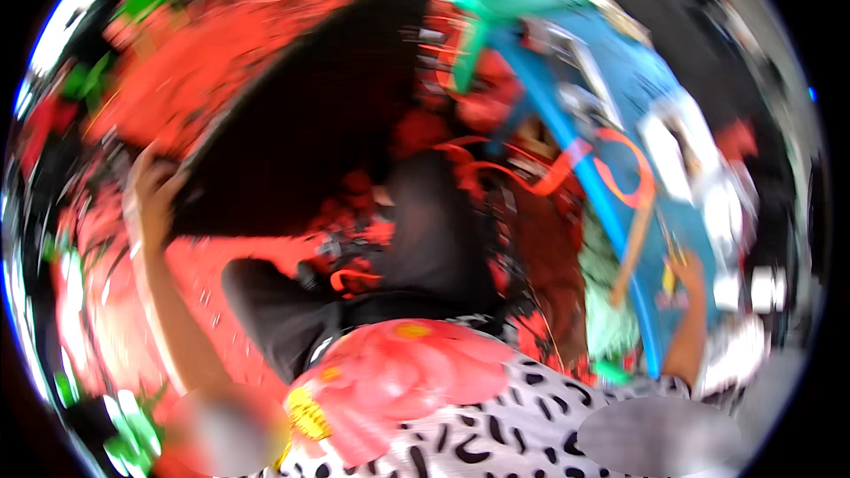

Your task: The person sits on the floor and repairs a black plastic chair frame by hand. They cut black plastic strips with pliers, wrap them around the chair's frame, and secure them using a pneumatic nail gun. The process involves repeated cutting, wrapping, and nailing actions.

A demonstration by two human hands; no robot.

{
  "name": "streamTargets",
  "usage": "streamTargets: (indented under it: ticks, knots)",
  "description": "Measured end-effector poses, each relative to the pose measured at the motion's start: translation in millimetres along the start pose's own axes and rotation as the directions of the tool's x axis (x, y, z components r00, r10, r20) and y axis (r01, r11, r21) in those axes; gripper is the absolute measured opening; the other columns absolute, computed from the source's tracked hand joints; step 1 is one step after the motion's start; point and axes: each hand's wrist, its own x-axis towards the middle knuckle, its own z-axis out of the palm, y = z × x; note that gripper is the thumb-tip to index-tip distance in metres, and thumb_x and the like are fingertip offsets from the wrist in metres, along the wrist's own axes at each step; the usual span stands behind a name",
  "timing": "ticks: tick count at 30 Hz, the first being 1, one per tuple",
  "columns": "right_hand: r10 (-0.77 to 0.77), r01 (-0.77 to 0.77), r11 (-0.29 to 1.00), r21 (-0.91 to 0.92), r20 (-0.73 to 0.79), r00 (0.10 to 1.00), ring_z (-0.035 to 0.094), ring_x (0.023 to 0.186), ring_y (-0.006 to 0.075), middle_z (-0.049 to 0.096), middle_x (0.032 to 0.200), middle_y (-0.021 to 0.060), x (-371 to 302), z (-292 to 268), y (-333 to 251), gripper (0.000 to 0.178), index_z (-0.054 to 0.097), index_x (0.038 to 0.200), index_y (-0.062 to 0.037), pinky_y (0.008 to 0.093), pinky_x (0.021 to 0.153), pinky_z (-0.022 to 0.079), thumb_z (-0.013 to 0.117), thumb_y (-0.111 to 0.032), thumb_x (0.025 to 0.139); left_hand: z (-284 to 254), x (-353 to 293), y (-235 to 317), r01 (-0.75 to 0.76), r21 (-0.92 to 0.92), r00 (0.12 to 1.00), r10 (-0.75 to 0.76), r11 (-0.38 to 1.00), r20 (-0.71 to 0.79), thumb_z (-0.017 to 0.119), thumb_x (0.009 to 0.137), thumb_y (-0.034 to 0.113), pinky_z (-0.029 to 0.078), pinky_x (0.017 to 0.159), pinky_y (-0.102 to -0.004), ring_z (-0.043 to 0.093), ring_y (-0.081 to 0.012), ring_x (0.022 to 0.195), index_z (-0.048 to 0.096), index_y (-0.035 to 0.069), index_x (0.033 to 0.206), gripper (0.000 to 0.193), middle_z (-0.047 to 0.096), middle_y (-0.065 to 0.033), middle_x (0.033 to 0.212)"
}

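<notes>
My left hand [155,195] is at the near left corner of a large, flat black panel [301,115]. Its fingers look spread, and the thumb side is against or very near the panel's edge; blur hides the exact contact. On the right, my right hand [687,276] is over a blue tabletop [660,239], fingers closed round a small yellow-handled tool [668,278]. Thin pointed ends seem to stick out beyond it, but its kind is too smeared to name. A loop of orange-red ribbon [642,164] hangs over the table's blue edge beside this hand.
Red cloth [186,62] is spread on the left and beyond the panel. White packages [682,146] and small items crowd the blue table. Pale green fabric [606,301] hangs below its edge. My dark-clothed legs [434,221] are in the middle, with red and black scraps around them.
</notes>
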Motion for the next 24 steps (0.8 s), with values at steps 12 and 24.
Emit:
streamTargets:
  ticks: [12, 24]
  knots:
    - [-0.593, 0.655, 0.747, -0.112, -0.558, 0.581, 0.06, 0.092, 0.028, 0.063, 0.104, 0.0143, 73, -82, -261, 0.041, 0.062, 0.112, -0.003, 0.0388, 0.081, 0.046, 0.06, -0.031, 0.082, -4, 6, 62, 0.531, -0.679, 0.755, -0.647, 0.507, 0.107, 0.062, 0.081, -0.002, 0.042, 0.063, -0.0212, 0.05, -0.0047, 0.067, 0.06, 0.001, 0.11, 0.029, 0.059, 0.001, 0.076]
    - [-0.934, 0.913, -0.278, -0.299, -0.139, -0.33, 0.058, 0.08, 0.0249, 0.057, 0.081, 0.009, -144, 41, -700, 0.039, 0.06, 0.082, -0.0074, 0.0384, 0.073, 0.041, 0.076, -0.04, 0.067, 2, 7, 84, 0.473, -0.636, 0.78, -0.626, 0.61, -0.02, 0.064, 0.078, -0.003, 0.046, 0.065, -0.026, 0.059, -0.0133, 0.071, 0.065, -0.001, 0.085, 0.008, 0.062, -0.0068, 0.077]
